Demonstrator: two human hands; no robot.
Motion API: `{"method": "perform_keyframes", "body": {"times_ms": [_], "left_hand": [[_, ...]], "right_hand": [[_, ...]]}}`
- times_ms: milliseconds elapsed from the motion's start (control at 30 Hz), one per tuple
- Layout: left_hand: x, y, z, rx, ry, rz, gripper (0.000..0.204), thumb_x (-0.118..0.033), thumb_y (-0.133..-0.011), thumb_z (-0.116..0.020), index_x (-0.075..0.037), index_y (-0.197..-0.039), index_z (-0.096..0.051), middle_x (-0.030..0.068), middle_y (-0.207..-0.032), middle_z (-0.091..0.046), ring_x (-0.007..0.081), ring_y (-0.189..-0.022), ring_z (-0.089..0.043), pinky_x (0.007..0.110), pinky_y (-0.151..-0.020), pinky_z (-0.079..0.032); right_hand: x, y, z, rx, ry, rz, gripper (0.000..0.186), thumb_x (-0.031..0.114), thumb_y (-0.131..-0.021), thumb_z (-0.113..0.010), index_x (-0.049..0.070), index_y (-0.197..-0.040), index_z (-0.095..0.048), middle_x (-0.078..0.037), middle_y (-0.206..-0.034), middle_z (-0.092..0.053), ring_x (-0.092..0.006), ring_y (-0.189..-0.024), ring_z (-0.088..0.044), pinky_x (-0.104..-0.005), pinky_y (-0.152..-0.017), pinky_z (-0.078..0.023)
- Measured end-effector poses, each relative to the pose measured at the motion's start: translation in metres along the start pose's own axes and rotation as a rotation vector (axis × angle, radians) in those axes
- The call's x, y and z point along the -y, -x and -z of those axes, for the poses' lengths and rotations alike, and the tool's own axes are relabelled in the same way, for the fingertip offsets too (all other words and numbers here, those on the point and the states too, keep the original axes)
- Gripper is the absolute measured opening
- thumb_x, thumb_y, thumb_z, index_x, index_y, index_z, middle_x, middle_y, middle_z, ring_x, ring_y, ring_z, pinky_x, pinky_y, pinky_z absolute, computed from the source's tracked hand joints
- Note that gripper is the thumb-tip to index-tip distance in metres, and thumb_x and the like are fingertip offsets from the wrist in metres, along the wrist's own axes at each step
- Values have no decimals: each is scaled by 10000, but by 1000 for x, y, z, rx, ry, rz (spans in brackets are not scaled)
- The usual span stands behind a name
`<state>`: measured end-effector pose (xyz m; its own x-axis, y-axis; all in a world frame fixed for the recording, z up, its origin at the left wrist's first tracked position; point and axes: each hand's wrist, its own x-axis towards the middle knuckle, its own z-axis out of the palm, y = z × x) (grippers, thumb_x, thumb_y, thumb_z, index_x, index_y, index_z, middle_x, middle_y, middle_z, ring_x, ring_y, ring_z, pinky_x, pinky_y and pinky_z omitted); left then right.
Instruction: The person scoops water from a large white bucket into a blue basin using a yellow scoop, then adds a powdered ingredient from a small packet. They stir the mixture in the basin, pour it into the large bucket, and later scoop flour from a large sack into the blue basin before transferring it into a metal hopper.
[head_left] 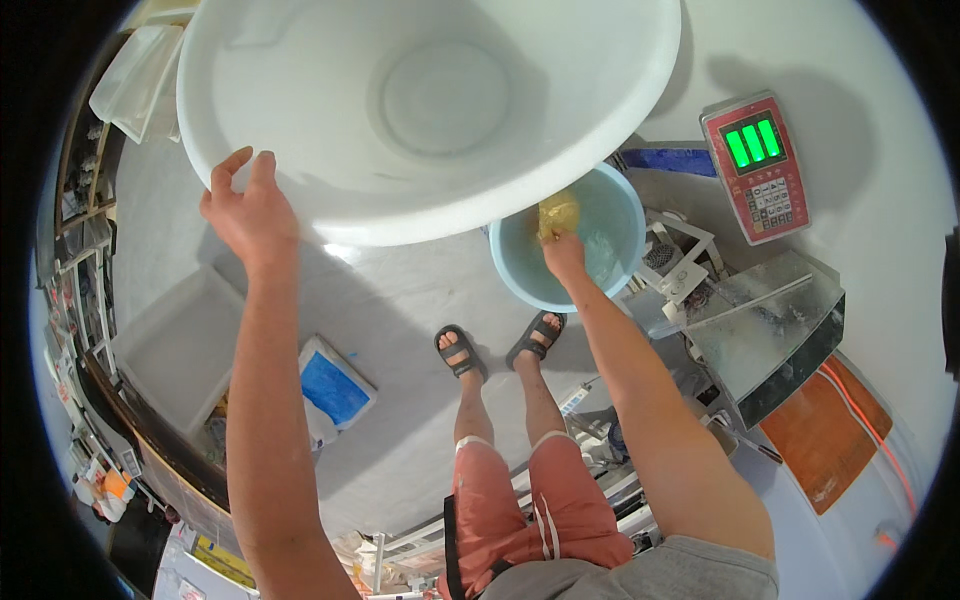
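Note:
A large round white tub (445, 180) fills the top of the head view, its inside facing me. My left hand (250, 212) grips its near left rim, the fingers bent over the edge. Lower down and to the right, my right hand (565, 254) is closed on a crumpled yellow cloth-like piece (559, 213); its exact kind is not clear. That piece is over or inside a light blue basin (634, 218), which holds what looks like clear water. The tub's rim covers part of the blue basin.
A red digital scale display (757, 168) is at the right. Beside it stand a grey metal box (770, 320) and a brown board (832, 430) with an orange cable. On the floor at left lie a translucent tray (180, 345) and a white-and-blue container (338, 385).

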<state>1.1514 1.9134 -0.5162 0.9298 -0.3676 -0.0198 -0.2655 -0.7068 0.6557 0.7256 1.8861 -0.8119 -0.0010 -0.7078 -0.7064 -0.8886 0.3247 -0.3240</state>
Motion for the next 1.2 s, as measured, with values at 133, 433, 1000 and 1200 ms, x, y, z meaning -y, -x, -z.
{"method": "perform_keyframes", "body": {"times_ms": [133, 433, 1000, 1200], "left_hand": [[-3, 2, -1, -17, -55, -53, 419, -336, -947, -708, -119, -1306, -715, 220, -1399, -487, 386, -1250, -551, 480, -1096, -461], [-12, 4, 0, -22, -45, 19, 428, -338, -945, -710, -135, -1322, -715, 202, -1386, -493, 382, -1250, -551, 481, -1103, -462], [8, -9, -3, -20, -11, -51, 420, -325, -935, -712, -126, -1305, -724, 211, -1355, -506, 370, -1228, -570, 472, -1095, -470], [4, -9, -2, -5, -2, -18, 427, -338, -948, -703, -126, -1319, -716, 197, -1373, -497, 369, -1237, -571, 476, -1099, -469]], "right_hand": [[-1, 10, 26, -42, 411, 176, 323, 232, -986, -639, 28, -1208, -754, -262, -1066, -778, -425, -1035, -758, -521, -905, -599], [-10, 22, 55, 233, 724, 220, 277, 154, -921, -679, 23, -1142, -780, -251, -1104, -778, -424, -1068, -754, -523, -954, -595], [10, 18, 33, 58, 354, 190, 343, 290, -994, -630, 74, -1238, -737, -245, -1099, -771, -460, -1056, -734, -554, -946, -580], [0, 33, 53, 68, 544, 242, 313, 173, -945, -670, 52, -1230, -721, -263, -1058, -766, -435, -1047, -750, -542, -922, -591]]}}
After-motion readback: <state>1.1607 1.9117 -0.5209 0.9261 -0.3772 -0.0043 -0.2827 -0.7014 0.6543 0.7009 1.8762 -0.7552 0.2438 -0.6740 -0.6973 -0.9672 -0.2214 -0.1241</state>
